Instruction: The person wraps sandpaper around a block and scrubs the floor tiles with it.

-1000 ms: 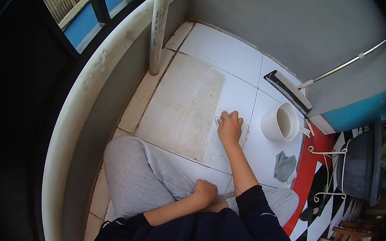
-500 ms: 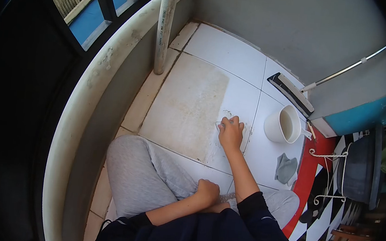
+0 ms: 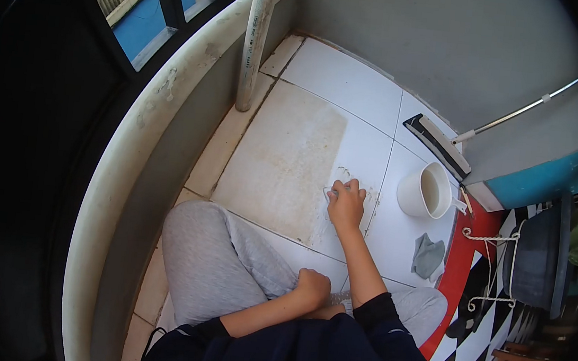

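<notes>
My right hand (image 3: 346, 203) is closed around something small and pale, pressed on a floor tile (image 3: 284, 159). That tile is stained beige on its left part and white on its right, with dark specks of dirt by my fingers. My left hand (image 3: 313, 287) rests curled in a fist near my crossed legs, beside the grey trouser knee (image 3: 205, 256); whether anything is inside it is hidden. Right of my right hand stands a white dipper (image 3: 413, 194) with cloudy liquid in it. A crumpled grey-green cloth (image 3: 428, 256) lies on the floor below the dipper.
A floor wiper (image 3: 438, 146) leans by the grey wall at the back right. A white pipe (image 3: 255, 45) stands at the back left beside a low curved wall (image 3: 116, 164). At the right are a dark planter (image 3: 536, 253) on a white metal stand and wooden furniture.
The whole view has shifted slightly, so the floor and objects appear a little further right. My right hand remains on the same tile near its white part, with only a small movement.
</notes>
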